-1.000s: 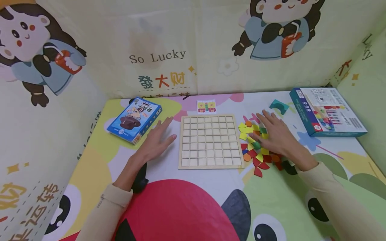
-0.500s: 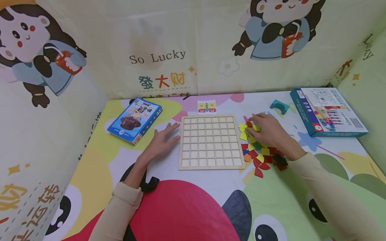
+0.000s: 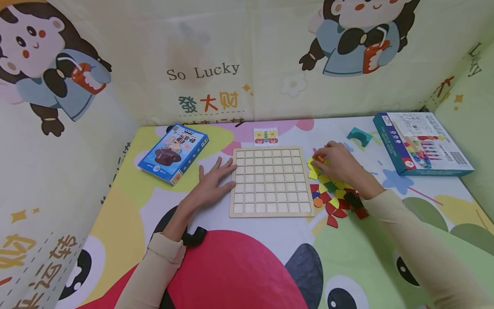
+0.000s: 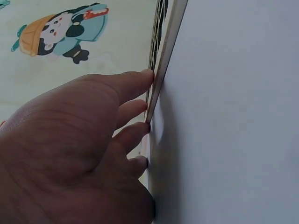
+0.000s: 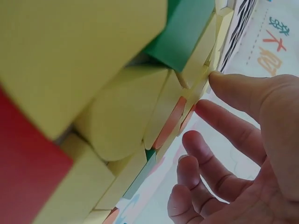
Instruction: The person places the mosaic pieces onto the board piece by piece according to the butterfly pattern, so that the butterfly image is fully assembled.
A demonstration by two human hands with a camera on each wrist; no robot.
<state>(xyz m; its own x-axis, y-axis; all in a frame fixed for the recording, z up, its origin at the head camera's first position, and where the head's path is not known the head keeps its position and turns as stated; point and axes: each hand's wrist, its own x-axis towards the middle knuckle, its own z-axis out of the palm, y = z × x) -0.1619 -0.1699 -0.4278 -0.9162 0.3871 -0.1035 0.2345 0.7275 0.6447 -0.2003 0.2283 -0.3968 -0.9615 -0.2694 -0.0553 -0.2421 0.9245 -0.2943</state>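
A square wooden grid board lies in the middle of the table, its cells bare. My left hand spreads its fingers at the board's left edge; in the left wrist view its fingertips touch the board's side. My right hand reaches over a heap of coloured shape pieces beside the board, fingers bent. In the right wrist view the thumb is at a yellow piece and the index fingertip is by an orange piece, a gap between them. A butterfly pattern card lies behind the board.
A blue box lies at the left and a larger teal-edged box at the right. A teal arch-shaped piece sits behind the heap. Printed cloth covers the table and the walls.
My right hand has moved left and drawn its fingers down to the far end of the heap. My left hand has come right to the board's edge.
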